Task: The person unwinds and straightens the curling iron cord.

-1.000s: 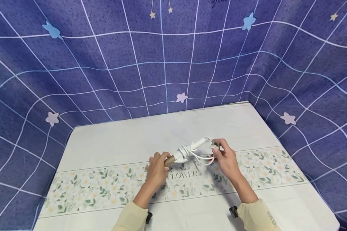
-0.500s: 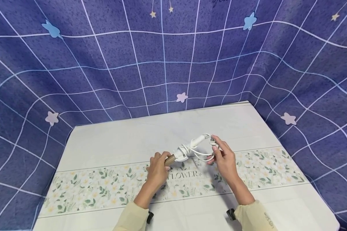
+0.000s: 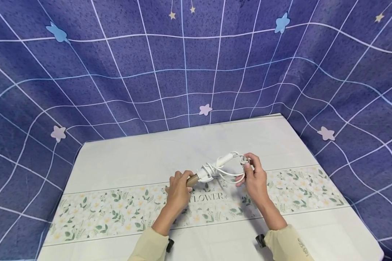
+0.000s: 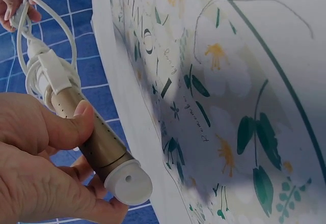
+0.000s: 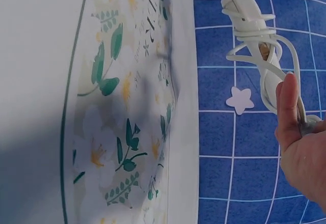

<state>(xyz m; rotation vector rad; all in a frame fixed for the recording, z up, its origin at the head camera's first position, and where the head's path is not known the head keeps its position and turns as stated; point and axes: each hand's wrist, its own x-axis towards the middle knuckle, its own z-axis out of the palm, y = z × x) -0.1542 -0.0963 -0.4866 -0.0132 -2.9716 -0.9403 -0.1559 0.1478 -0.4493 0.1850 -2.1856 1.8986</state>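
Note:
A curling iron [image 4: 102, 137] with a gold barrel, white tip and white handle is held above the table. My left hand [image 3: 178, 192] grips it by the barrel, the thumb lying along the metal in the left wrist view. Its white cord [image 3: 228, 175] is wound in several turns around the handle and loops out past the handle's end. My right hand [image 3: 257, 181] pinches the plug end [image 3: 245, 160] of the cord between thumb and fingers. In the right wrist view the right hand [image 5: 305, 147] partly hides the plug.
A white table [image 3: 134, 156] with a printed flower band [image 3: 117, 212] lies under both hands. A blue curtain [image 3: 156, 72] with white grid lines and stars hangs behind it and at both sides. Dark wrist straps [image 3: 260, 240] show near the sleeves.
My right hand has shifted slightly to the right with the plug, and the cord loop has moved with it. The left hand keeps its grip on the barrel, nearly still.

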